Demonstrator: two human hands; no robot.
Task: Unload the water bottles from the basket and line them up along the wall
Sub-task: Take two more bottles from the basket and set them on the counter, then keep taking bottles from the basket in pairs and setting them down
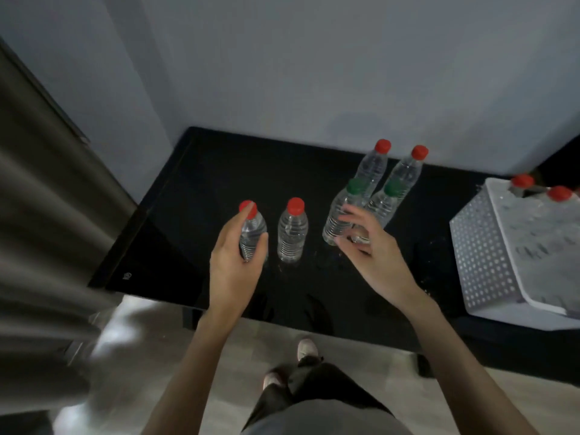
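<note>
Several clear water bottles stand on a black table [175, 215]. My left hand [233, 265] grips a red-capped bottle [252, 230] at the left. Another red-capped bottle [292, 230] stands free beside it. My right hand [370, 249] has its fingers spread and touches a green-capped bottle [340, 211]; whether it grips it is unclear. A second green-capped bottle [384, 204] stands to the right. Two red-capped bottles [375, 166] [408, 172] stand behind them near the wall [314, 73]. A white perforated basket [483, 246] at the right holds two red-capped bottles [522, 182] [560, 193].
A grey curtain [40, 199] hangs at the left beside the table. The table's front edge runs just in front of my wrists. My legs and shoes [307, 348] stand on the pale floor below. Water drops glint on the table near the basket.
</note>
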